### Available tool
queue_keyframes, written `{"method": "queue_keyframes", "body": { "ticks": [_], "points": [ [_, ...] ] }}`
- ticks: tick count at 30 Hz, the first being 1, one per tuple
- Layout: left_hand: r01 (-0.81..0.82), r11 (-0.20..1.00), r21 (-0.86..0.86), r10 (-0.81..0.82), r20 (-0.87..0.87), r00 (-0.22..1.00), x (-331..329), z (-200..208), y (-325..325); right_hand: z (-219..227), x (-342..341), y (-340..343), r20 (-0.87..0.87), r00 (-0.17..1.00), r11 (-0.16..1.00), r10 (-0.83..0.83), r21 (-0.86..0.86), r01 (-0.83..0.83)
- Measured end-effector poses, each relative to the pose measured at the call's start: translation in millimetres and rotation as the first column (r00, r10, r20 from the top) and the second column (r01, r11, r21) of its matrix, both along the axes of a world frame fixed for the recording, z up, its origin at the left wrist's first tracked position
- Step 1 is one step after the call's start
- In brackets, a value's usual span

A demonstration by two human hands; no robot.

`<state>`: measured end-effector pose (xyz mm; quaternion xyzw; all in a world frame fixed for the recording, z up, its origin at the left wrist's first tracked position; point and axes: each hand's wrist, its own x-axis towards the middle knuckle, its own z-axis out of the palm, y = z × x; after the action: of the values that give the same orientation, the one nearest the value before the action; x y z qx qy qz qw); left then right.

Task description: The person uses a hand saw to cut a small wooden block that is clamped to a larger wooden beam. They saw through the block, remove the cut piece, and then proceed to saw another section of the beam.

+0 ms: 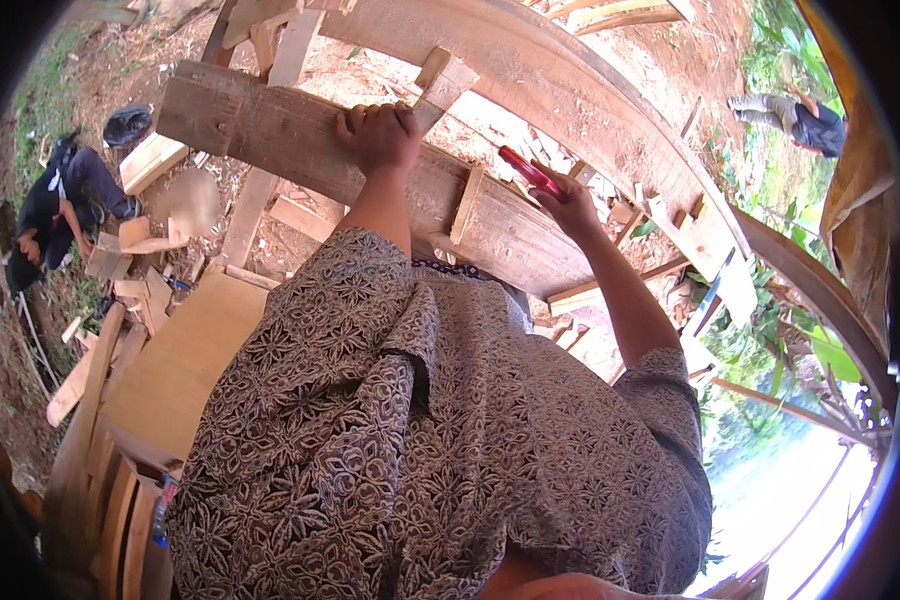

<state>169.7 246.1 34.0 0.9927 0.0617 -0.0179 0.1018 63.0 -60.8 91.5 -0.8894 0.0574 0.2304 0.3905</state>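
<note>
A long wooden plank point(270, 125) lies slantwise in front of me. Over its far edge curls my left hand point(380, 138), closed, with the fingertips hidden behind the wood. Right beside that hand a short wooden block point(448, 82) sticks out on the far side. A small wooden cleat point(467, 205) stands across the plank's face, between my two hands. My right hand point(567, 203) is wrapped round a red-handled tool point(528, 170), held above the plank and pointing toward the far left. The tool's thin tip is too small to make out.
A wide curved board point(530, 75) runs behind the plank. At the left are a plywood sheet point(185, 350), wood offcuts point(140, 240), a black bag point(127, 126) and a crouching person point(55, 210). Another person point(810, 125) is at the far right. Wooden beams point(810, 280) cross the right side.
</note>
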Motion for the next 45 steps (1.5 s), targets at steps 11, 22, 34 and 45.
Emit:
{"method": "queue_keyframes", "body": {
  "ticks": [11,22,34,45],
  "points": [
    [-0.039,0.999,-0.002,0.039,0.049,0.998,-1.7,-9.8,3.3,140.8,15.2,35.0,0.188,0.959,0.975,0.213,-0.107,-0.195],
    [-0.041,0.993,-0.106,0.045,0.032,0.998,0.0,-2.4,11.3,251.3,56.3,81.1,0.057,0.949,0.940,0.309,0.133,-0.314],
    [-0.023,0.996,-0.089,0.033,0.115,0.993,-0.9,-13.9,10.4,56.2,112.5,168.4,0.302,0.931,0.971,0.207,0.054,-0.233],
    [-0.011,0.999,0.033,0.008,0.093,0.996,0.2,-11.1,6.2,33.6,84.3,96.2,0.207,0.954,0.964,0.218,0.109,-0.243]
  ]
}}
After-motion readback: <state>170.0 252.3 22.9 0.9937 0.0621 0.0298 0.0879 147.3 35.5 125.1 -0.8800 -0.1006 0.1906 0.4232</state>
